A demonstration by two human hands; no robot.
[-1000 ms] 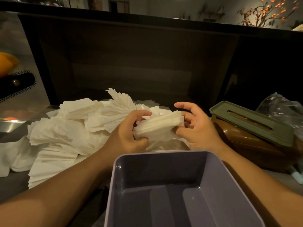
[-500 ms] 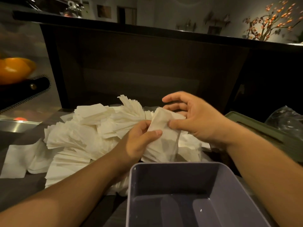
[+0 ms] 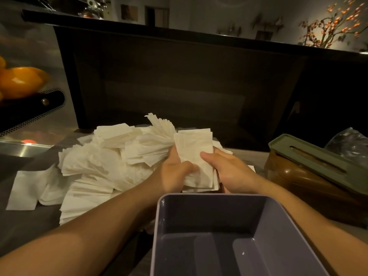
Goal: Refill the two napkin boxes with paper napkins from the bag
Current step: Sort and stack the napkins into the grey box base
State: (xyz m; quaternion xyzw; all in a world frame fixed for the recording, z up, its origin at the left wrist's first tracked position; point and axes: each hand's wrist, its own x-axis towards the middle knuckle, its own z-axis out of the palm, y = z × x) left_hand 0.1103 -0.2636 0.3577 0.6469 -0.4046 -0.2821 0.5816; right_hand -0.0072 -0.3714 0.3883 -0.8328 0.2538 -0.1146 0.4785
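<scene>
While both hands meet just beyond the near box, the person's left hand (image 3: pixel 175 172) curls its fingers and thumb round the left edge of a small stack of white folded paper napkins (image 3: pixel 196 156), and the right hand (image 3: pixel 229 172) grips the stack's right edge, thumb laid across the top sheet. The stack stands tilted, its face turned toward the camera. Just behind and to the left of the hands, a large loose heap of white paper napkins (image 3: pixel 95 166) sprawls over the dark countertop (image 3: pixel 25 222), some fanned upward at the back. Directly below the hands sits the open grey rectangular plastic napkin box (image 3: pixel 258 216), nothing in it. To the right, near the right forearm, rests a brown napkin box with a green slotted lid (image 3: pixel 310 158), the lid sitting askew. Behind that box lies a crumpled clear plastic bag (image 3: pixel 348 144). Far left, oranges (image 3: pixel 20 82) sit on a dark tray.
</scene>
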